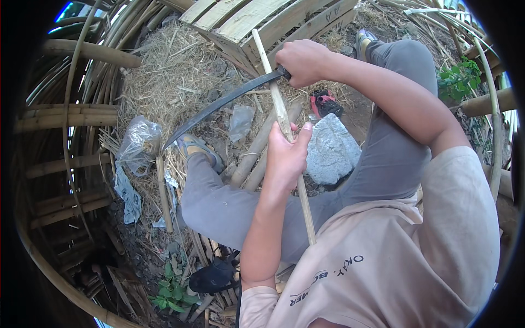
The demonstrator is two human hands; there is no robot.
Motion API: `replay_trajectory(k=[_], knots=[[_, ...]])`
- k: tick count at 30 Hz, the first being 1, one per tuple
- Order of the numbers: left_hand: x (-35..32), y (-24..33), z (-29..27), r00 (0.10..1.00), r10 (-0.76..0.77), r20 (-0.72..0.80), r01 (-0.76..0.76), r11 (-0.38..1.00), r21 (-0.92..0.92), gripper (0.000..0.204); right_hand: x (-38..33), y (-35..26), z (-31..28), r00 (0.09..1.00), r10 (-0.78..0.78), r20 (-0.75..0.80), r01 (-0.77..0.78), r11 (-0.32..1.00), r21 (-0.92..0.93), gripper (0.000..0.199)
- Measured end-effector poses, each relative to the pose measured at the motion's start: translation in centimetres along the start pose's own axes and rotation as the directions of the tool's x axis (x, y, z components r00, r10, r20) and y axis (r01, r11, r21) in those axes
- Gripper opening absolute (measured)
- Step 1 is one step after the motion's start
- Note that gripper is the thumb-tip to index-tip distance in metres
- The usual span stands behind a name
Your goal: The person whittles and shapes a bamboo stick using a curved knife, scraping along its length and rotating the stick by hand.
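My left hand (288,156) is closed around a long pale wooden stick (282,112), which slants from the crate down to my shirt. My right hand (304,62) is closed on the dark handle of a long curved blade, a sickle (221,103). The blade crosses the stick above my left hand and touches it or nearly so. Its tip points left toward my shoe (202,150). Most of the sickle's handle is hidden inside my right fist.
A slatted wooden crate (240,21) stands ahead. A grey stone block (331,150) lies between my legs. Clear plastic bags (141,143), straw (169,76), bamboo poles (257,148), a black-and-pink bag (327,104) and a black bag-like item (213,275) lie around. Bamboo framing (71,117) rises at left.
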State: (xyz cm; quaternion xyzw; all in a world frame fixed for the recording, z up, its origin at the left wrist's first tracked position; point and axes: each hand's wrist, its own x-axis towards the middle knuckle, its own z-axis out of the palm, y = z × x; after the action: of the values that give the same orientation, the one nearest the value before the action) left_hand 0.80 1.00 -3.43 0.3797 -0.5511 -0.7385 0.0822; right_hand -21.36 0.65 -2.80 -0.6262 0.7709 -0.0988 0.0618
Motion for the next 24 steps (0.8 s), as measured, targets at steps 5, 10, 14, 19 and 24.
replay_trajectory(k=[5, 10, 14, 19, 24], knots=[[0.1, -0.4, 0.6, 1.000, 0.026, -0.004, -0.026, 0.998, 0.049, 0.031, -1.3, -0.7, -0.5, 1.000, -0.023, -0.018, 0.023, 1.000, 0.008, 0.021], [0.8, -1.5, 0.5, 0.997, 0.072, -0.029, -0.068, 0.991, 0.117, 0.030, -0.4, 0.4, 1.5, 0.996, 0.045, -0.081, -0.043, 0.999, 0.033, 0.021], [0.7, -1.3, 0.4, 0.997, 0.081, -0.020, -0.079, 0.992, 0.095, 0.031, 1.5, 2.9, 1.8, 0.983, 0.141, -0.121, -0.141, 0.990, 0.010, 0.023], [0.5, -1.4, 0.1, 0.995, 0.087, -0.058, -0.080, 0.991, 0.104, 0.030, 2.1, 3.5, 2.5, 0.985, 0.109, -0.136, -0.113, 0.993, -0.023, 0.025], [-0.6, 0.9, 0.0, 0.999, -0.042, -0.001, 0.041, 0.996, -0.077, 0.026, 2.3, 7.7, 2.1, 0.947, 0.238, -0.216, -0.251, 0.967, -0.036, 0.026]])
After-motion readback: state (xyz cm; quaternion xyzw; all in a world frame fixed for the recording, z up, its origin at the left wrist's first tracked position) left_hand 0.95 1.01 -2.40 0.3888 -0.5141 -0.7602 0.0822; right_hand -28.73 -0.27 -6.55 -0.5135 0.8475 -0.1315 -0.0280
